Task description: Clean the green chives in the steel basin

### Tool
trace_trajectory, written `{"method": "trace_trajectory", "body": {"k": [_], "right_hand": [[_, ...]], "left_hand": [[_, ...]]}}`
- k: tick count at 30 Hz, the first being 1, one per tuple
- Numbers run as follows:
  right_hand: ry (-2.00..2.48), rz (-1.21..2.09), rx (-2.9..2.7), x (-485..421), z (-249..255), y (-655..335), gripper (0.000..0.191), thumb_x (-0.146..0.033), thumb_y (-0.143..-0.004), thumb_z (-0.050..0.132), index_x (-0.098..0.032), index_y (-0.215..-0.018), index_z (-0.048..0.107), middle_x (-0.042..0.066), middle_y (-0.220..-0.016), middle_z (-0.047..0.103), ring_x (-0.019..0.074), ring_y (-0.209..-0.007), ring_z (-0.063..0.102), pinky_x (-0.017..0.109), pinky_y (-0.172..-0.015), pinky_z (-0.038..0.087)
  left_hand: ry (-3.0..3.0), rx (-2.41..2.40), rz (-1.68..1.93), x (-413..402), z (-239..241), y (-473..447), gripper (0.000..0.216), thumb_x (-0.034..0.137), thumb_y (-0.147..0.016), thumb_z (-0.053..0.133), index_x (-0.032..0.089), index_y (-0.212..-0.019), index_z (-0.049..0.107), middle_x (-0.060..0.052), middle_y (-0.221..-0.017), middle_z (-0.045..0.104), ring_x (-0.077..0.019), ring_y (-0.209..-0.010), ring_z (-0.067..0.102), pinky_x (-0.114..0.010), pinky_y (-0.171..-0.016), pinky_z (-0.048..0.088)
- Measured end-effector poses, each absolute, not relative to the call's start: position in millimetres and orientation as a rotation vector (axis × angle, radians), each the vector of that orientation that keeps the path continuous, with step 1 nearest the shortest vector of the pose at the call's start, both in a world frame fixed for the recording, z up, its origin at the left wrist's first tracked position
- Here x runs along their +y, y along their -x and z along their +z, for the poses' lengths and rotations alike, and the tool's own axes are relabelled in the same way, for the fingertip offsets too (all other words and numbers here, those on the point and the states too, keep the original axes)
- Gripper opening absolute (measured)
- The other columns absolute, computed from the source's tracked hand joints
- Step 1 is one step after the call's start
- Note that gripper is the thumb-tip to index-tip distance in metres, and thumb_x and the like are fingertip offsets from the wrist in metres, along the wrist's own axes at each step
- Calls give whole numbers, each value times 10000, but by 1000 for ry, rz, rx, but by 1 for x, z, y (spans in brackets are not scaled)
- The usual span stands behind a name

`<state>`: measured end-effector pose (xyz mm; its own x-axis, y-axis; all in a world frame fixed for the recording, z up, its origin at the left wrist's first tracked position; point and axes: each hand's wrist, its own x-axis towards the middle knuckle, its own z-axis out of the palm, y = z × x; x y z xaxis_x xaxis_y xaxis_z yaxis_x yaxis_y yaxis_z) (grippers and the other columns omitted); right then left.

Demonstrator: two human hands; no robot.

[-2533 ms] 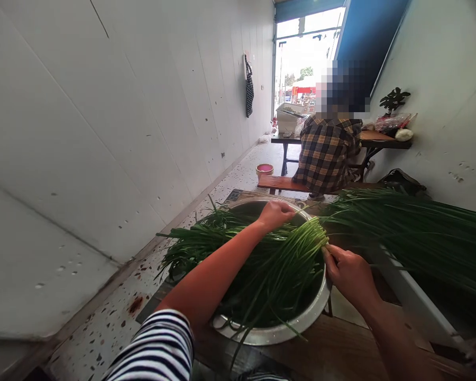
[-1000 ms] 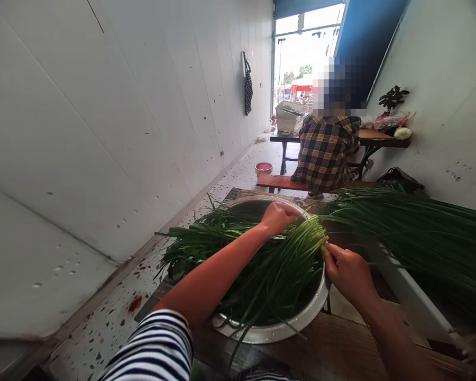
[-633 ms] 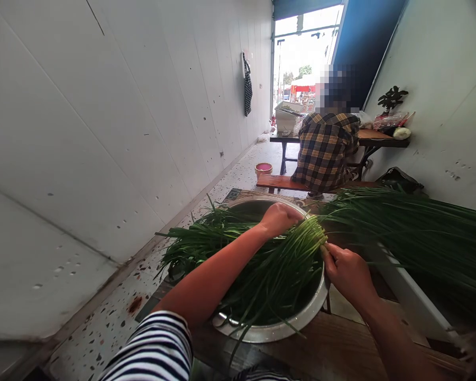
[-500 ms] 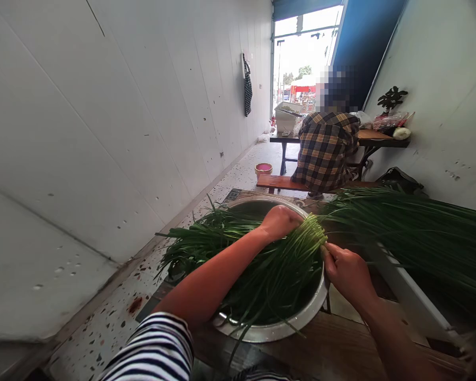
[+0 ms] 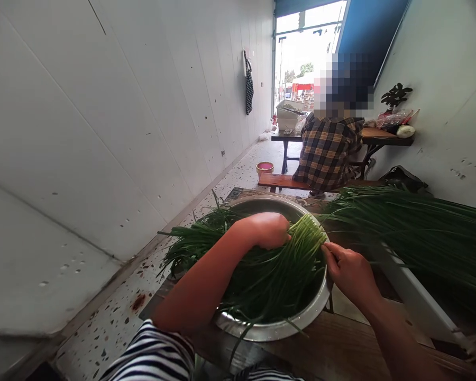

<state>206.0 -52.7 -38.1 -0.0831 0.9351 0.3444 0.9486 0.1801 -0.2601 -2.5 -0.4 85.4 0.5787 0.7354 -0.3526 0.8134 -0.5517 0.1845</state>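
Note:
A metal basin (image 5: 280,332) holds a heap of long green garlic chives (image 5: 277,286), with leaves spilling over its left rim. My left hand (image 5: 272,230) reaches across it, closed on the chives just behind their pale stem ends (image 5: 307,230); some of its fingers are hidden. At the basin's right rim, my right hand (image 5: 347,267) is closed in a pinch, thumb and forefinger at the lowest stem ends of the same bunch. The cut ends lie roughly level and point right.
More long chives (image 5: 416,227) are piled on the right over a white container (image 5: 416,296). Ahead, a person in a plaid shirt (image 5: 329,151) sits on a wooden bench (image 5: 280,181) at a table (image 5: 384,138). A small bucket (image 5: 265,168) stands on the floor near the left wall (image 5: 103,132).
My left hand has shifted back leftward and down along the bunch, away from the stem ends, and its wrist has turned. The right hand keeps its pinch at nearly the same spot.

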Motion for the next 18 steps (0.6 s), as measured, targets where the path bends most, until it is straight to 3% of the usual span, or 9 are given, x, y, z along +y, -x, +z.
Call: {"method": "trace_trajectory", "body": {"k": [6, 12, 15, 18], "right_hand": [[1831, -4, -2001, -51, -34, -206, 381, -378, -896, 351, -202, -746, 653, 48, -608, 662, 169, -544, 577, 257, -508, 277], [1817, 15, -1961, -55, -29, -201, 369, -382, -881, 360, -199, -790, 667, 55, -619, 667, 173, -536, 573, 260, -494, 261], [1818, 57, -1973, -56, -29, -203, 348, -384, -877, 369, -211, -777, 654, 41, -629, 662, 165, -548, 564, 251, -490, 248], [1883, 104, -1995, -55, -26, -209, 335, -382, -875, 374, -217, -697, 606, 25, -610, 640, 152, -533, 537, 247, -483, 225]], "left_hand": [[-2410, 1393, -334, 5, 85, 27, 207, 234, -787, 507, 137, -857, 676, -78, -745, 683, -168, -654, 583, -246, -608, 398], [-2416, 1221, -122, -32, 80, 31, 239, 253, -784, 530, 185, -976, 655, -50, -803, 702, -158, -698, 619, -227, -642, 413], [-2507, 1209, -220, -63, 76, 18, 324, 281, -804, 525, 170, -1099, 598, -97, -907, 698, -201, -795, 637, -246, -616, 410], [-2510, 1228, -388, -87, 73, 15, 291, 299, -825, 507, 145, -1047, 614, -120, -855, 696, -223, -762, 643, -264, -574, 401]]}}
